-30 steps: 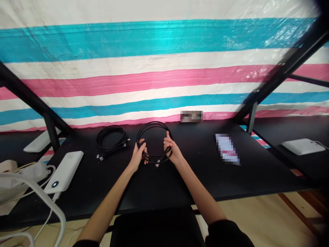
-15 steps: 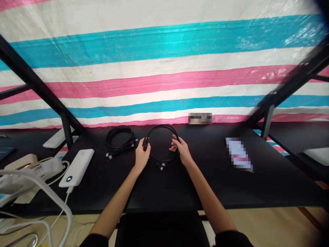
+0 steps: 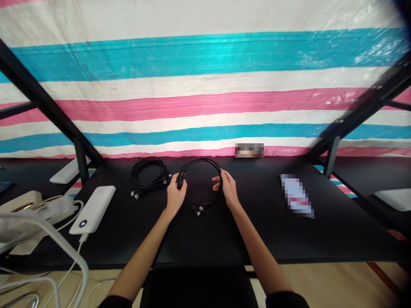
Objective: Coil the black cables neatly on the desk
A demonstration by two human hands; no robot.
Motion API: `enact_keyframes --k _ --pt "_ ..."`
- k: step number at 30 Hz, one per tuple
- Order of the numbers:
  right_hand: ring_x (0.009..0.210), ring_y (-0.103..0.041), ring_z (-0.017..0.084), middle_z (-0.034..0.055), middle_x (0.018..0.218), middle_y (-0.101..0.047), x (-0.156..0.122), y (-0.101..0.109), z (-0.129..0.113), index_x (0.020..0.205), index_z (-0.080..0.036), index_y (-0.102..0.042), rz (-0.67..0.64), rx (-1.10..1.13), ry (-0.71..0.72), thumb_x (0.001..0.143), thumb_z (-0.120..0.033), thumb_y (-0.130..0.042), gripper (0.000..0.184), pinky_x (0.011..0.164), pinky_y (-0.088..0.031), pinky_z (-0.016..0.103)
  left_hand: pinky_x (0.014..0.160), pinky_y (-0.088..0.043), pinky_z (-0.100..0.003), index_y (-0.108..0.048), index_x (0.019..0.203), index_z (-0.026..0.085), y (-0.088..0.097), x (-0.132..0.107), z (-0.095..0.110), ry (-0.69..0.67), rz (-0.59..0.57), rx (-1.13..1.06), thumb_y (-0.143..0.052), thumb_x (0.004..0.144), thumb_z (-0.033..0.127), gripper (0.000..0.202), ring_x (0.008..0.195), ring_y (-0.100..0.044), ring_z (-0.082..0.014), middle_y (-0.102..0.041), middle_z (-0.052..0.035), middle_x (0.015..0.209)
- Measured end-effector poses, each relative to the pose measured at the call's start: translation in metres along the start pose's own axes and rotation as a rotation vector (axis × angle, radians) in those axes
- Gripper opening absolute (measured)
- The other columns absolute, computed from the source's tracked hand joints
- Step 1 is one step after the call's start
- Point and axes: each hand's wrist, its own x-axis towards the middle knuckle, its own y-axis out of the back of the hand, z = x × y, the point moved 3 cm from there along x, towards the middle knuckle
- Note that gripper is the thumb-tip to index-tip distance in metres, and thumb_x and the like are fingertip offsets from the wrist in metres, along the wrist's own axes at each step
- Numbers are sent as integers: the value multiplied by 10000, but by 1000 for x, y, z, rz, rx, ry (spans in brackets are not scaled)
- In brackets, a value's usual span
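A black cable wound into a round coil [image 3: 201, 160] is held over the table, its pale plug ends [image 3: 199, 209] at the near side. My left hand [image 3: 175, 193] is closed around the coil's left side, with the thumb inside the loop. At the opposite side my right hand [image 3: 229, 188] cups the coil, its fingers reaching loosely into the loop. Just left of my left hand lies a second black coiled cable [image 3: 148, 159], with several light plug ends beside it.
A white power bank [image 3: 94, 209] with a cord plugged in lies on the black table [image 3: 205, 244], near a white power strip [image 3: 58, 211]. A blurred flat item [image 3: 297, 194] is at right; a small blurred box [image 3: 249, 150] stands against the striped sheet [image 3: 205, 102].
My right hand has turned slightly at the coil, its thumb no longer showing above the cable. The coil is a little rounder. The whole view has shifted slightly.
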Motion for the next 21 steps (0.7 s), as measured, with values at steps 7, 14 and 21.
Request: enact_keyframes --k 7,14,21 --pt "381 -549 93 -10 641 -655 -1 -2 -1 1062 -159 -574 12 3 7 706 -525 -616 513 374 -474 208 546 -389 -224 -577 987 200 0 1 1 12 24 -24 -570 756 274 242 549 -492 -116 -581 2 727" --pt "387 -555 99 -10 650 -656 0 -3 2 1071 -145 -565 7 -11 4 688 -511 -639 535 383 -491 225 601 -405 -237 -567 994 201 1 2 -4 -5 16 26 -553 777 265 226 583 -518 -128 -570 10 701" --pt "374 -517 73 -25 660 -635 1 -2 -3 1038 -157 -582 -8 24 30 676 -515 -661 515 377 -478 216 448 -358 -200 -565 989 199 0 0 -2 87 0 -89 -585 788 363 261 428 -434 -86 -481 58 571"
